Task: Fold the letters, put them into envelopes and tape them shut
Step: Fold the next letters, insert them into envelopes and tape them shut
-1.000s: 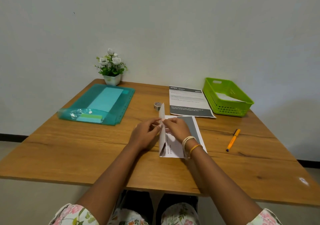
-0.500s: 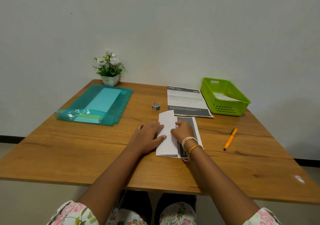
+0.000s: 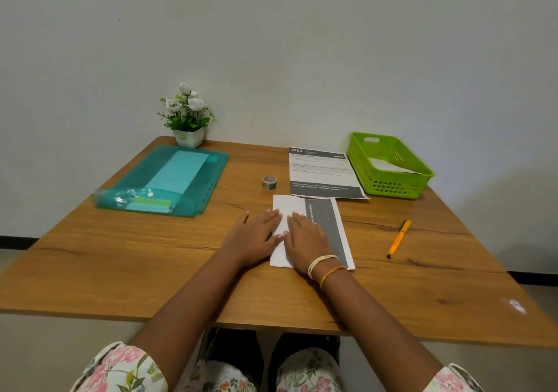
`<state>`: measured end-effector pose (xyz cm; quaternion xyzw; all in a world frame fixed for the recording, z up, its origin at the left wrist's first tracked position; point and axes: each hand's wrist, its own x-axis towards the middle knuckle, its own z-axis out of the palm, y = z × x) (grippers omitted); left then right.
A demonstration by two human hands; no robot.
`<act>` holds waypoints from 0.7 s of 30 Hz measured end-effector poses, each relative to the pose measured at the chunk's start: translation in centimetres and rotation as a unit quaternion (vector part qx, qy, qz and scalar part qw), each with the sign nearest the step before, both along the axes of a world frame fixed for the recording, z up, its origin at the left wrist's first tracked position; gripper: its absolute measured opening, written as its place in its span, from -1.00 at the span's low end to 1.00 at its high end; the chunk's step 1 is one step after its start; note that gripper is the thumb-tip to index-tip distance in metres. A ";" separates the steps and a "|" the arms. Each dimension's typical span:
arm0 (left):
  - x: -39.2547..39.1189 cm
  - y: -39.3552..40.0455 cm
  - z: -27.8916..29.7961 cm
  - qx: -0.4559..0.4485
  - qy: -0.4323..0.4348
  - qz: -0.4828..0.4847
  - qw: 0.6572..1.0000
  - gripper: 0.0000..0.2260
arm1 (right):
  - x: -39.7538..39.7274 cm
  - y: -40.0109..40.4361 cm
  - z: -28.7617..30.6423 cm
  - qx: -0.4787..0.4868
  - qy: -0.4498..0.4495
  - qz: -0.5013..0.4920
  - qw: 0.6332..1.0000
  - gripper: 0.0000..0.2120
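Observation:
A partly folded letter (image 3: 329,225) lies flat on the wooden table (image 3: 151,264) in front of me, its white flap folded over and a grey band showing on the right. My left hand (image 3: 253,236) lies flat on the flap's left edge, fingers spread. My right hand (image 3: 305,240) presses flat on the folded part beside it. A second, unfolded letter (image 3: 323,171) lies behind. A small roll of tape (image 3: 269,182) stands left of that letter. A teal plastic folder (image 3: 169,180) at the left holds light blue envelopes.
A green plastic basket (image 3: 389,165) with a white paper inside sits at the back right. An orange pen (image 3: 399,238) lies to the right of the folded letter. A small pot of white flowers (image 3: 187,116) stands at the back against the wall.
The letter's flap stood upright between my fingers a second ago; it now lies folded flat, and both hands have spread out and press down on it.

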<state>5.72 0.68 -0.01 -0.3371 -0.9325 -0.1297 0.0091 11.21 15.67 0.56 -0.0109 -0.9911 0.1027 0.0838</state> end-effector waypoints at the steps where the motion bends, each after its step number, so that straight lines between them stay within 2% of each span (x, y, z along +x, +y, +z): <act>1: -0.1 0.0 0.0 -0.008 0.001 0.000 1.000 -0.49 | 0.1 0.1 -0.3 -0.003 -0.007 0.008 1.000 -0.51; 8: -2.0 1.5 1.3 -0.077 -0.019 -0.022 0.997 -0.54 | 0.4 1.4 -0.9 -0.002 -0.014 0.057 0.998 -0.43; 15: -4.5 3.6 1.8 -0.080 -0.043 -0.062 0.994 -0.55 | 0.4 3.0 -0.5 -0.058 -0.006 0.066 0.996 -0.37; 21: -5.4 2.8 0.9 -0.076 -0.017 -0.033 0.996 -0.46 | 1.4 4.6 -0.1 -0.117 -0.017 0.094 0.989 -0.30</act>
